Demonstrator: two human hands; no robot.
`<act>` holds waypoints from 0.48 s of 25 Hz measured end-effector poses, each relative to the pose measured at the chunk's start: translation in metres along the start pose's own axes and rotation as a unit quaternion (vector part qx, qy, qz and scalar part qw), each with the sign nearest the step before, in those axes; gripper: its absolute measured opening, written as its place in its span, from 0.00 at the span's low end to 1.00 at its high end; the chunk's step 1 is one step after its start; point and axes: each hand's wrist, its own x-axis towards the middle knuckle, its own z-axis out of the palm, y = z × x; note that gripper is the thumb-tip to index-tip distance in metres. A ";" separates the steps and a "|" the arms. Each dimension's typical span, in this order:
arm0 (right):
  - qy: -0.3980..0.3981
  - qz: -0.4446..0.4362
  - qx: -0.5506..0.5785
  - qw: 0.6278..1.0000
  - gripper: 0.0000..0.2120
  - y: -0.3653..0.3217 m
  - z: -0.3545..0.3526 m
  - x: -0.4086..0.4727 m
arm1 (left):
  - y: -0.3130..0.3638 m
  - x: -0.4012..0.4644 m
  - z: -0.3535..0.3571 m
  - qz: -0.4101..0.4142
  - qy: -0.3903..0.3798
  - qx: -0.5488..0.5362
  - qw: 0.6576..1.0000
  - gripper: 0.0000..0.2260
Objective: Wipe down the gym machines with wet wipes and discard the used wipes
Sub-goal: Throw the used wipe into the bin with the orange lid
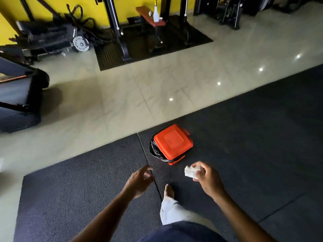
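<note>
Orange-lidded bin (pixel 172 144), black liner, on dark mat (pixel 83 180); no readable writing. Right hand (pixel 207 179) just near side of bin, fingers curled gripping white wipe (pixel 191 171). Left hand (pixel 139 180) beside, fingers loosely bent, holding nothing. Bottle (pixel 156 13) on red bench (pixel 150 15) far behind bin.

floor tiles (pixel 122 95): glossy, smooth, marbled | rubber mats (pixel 83 180): matt, rough-grained | bin lid (pixel 172 143): smooth orange plastic, slight sheen | bin liner (pixel 154 151): shiny black plastic film | wipe (pixel 191 172): soft white, crumpled
</note>
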 end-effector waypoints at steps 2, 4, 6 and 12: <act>0.019 0.020 0.002 1.000 0.15 0.002 0.005 0.048 | 0.002 0.041 -0.017 0.015 -0.033 0.035 0.999 0.17; 0.029 0.039 0.004 0.999 0.10 0.001 0.013 0.095 | 0.003 0.085 -0.043 0.033 -0.067 0.064 0.995 0.17; 0.017 0.060 -0.017 0.998 0.08 -0.011 0.022 0.131 | 0.007 0.127 -0.072 0.046 -0.071 0.078 0.993 0.18; 0.056 0.059 -0.090 0.993 0.12 -0.050 0.032 0.222 | 0.016 0.232 -0.129 0.066 -0.094 0.062 0.991 0.17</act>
